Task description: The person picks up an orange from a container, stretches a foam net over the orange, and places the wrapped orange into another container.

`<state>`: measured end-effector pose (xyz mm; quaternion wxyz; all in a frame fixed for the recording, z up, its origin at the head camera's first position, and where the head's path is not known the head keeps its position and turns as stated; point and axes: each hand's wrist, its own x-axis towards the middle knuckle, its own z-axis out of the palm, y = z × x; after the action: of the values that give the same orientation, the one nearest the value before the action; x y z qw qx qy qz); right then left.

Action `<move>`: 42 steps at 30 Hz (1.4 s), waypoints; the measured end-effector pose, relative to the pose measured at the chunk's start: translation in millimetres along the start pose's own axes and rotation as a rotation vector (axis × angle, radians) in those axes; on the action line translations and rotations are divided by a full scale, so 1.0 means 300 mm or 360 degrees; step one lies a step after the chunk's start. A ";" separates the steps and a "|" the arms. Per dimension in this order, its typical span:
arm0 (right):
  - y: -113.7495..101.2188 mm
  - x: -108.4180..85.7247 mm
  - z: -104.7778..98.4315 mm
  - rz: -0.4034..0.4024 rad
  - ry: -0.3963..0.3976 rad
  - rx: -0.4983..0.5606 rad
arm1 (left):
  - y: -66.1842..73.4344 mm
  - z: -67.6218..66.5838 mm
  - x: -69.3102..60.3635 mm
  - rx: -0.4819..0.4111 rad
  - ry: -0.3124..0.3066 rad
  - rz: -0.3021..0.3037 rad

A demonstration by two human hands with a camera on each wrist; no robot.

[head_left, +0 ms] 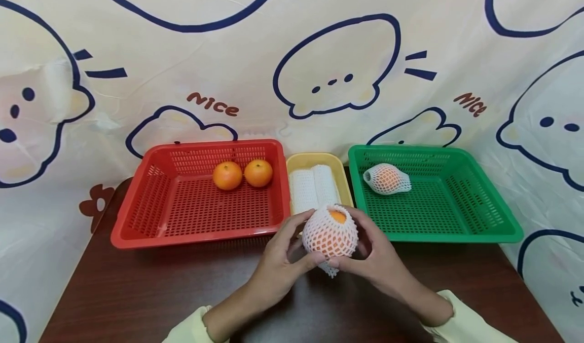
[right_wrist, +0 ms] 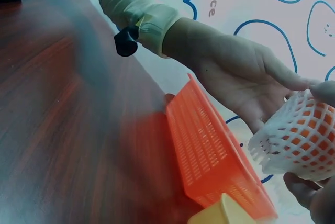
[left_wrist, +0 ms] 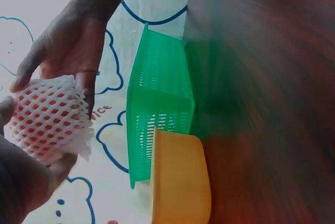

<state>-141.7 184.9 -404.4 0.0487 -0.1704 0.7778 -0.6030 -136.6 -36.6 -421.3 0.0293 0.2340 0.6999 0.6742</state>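
Both hands hold one orange [head_left: 337, 216] that sits inside a white foam net sleeve [head_left: 330, 239], above the table just in front of the yellow bin. My left hand [head_left: 283, 262] grips it from the left, thumb on the near side. From the right, my right hand [head_left: 380, 254] grips it the same way, the two thumbs nearly meeting. Bare orange shows through the opening at the sleeve's top, and a loose net end hangs below. The wrist views show the netted orange [left_wrist: 47, 119] between the fingers of both hands.
A red basket [head_left: 201, 239] on the left holds two bare oranges [head_left: 227, 175]. In the middle, a yellow bin [head_left: 344, 181] contains folded white foam nets [head_left: 315, 186]. The green basket [head_left: 447, 237] on the right holds another netted orange [head_left: 388, 179]. A printed cloth hangs behind.
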 end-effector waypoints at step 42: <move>0.323 0.413 -0.922 0.0605 -0.0481 -0.1957 | -0.131 0.262 0.329 0.1985 -0.0844 0.0838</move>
<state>-355.6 420.4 -406.6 0.1568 -0.1096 0.9815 0.0008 -207.7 73.6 -438.8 -0.1041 0.5236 0.8438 0.0550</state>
